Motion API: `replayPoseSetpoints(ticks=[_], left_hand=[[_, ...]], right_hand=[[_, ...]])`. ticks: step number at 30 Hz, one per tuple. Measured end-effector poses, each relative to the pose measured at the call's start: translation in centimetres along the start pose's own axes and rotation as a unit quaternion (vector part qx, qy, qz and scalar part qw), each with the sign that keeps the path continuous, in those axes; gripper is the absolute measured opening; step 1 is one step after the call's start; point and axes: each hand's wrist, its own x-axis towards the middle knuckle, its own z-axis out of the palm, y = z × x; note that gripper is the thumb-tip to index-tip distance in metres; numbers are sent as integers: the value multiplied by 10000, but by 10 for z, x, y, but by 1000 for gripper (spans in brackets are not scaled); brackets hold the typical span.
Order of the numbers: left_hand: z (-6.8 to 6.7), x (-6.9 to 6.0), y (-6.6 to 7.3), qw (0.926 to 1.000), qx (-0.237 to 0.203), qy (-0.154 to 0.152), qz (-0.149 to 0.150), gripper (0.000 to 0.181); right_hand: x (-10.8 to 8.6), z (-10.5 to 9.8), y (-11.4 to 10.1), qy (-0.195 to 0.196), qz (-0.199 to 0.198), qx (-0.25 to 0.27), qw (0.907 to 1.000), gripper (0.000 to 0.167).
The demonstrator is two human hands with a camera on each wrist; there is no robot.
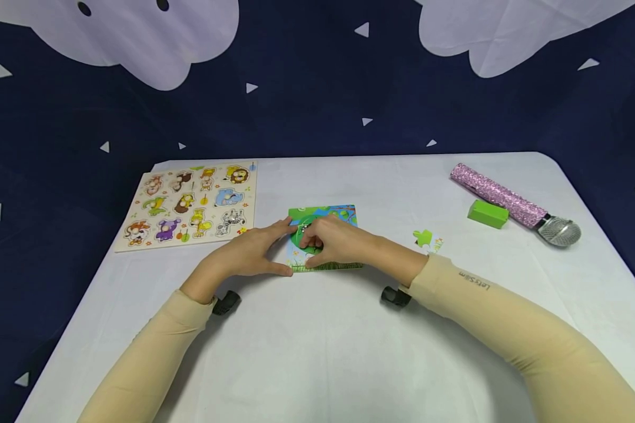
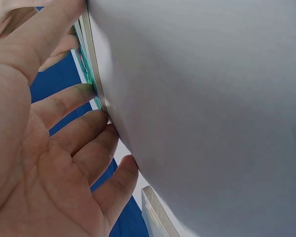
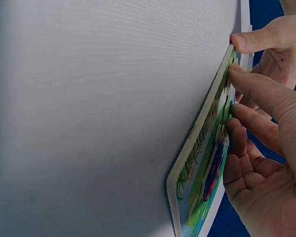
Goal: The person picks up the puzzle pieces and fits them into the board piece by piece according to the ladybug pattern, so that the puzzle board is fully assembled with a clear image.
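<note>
A small picture jigsaw board (image 1: 344,266) in blue and green lies flat on the table in the head view. My left hand (image 1: 252,251) frames its left side, the index fingertip on the upper left and the thumb at the lower left corner. Over the middle reaches my right hand (image 1: 341,241), fingers bent, with thumb and index fingertips touching the picture a little apart. In the right wrist view the right thumb (image 3: 259,86) touches the board near the left thumb. Whether it pinches a piece is unclear. Off to the right lies a loose green puzzle piece (image 1: 423,237).
An animal peg puzzle board (image 1: 185,202) lies at the back left of the white table (image 1: 296,352). Toward the back right are a green block (image 1: 488,214) and a pink glittery microphone (image 1: 500,197). A dark blue cloth (image 1: 307,59) hangs behind.
</note>
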Motion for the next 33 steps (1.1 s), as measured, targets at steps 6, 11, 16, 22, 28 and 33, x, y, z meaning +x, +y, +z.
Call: replayPoseSetpoints(ticks=[6,11,16,22,28,33], left_hand=[[0,0,0,10000,-5,-23,-34,101],[0,1,0,10000,-14,-18,24,100],[1,1,0,10000,-10,-16,24,100],[0,-1,0,10000,-15,-20,-5,100],[0,-1,0,10000,19,-24,-3,100],[-1,0,0,10000,46,-3,8,100]], right_hand=[[0,0,1,27,-53,-38,10000,30],[-1,1,2,23,-38,-14,10000,32],[-1,2,2,61,-45,-46,10000,31],[-1,3,1,93,-123,-232,9996,30],[-8,-2,2,-85,-160,-28,9998,28],[-19,-18,6,39,-234,155,9996,24]])
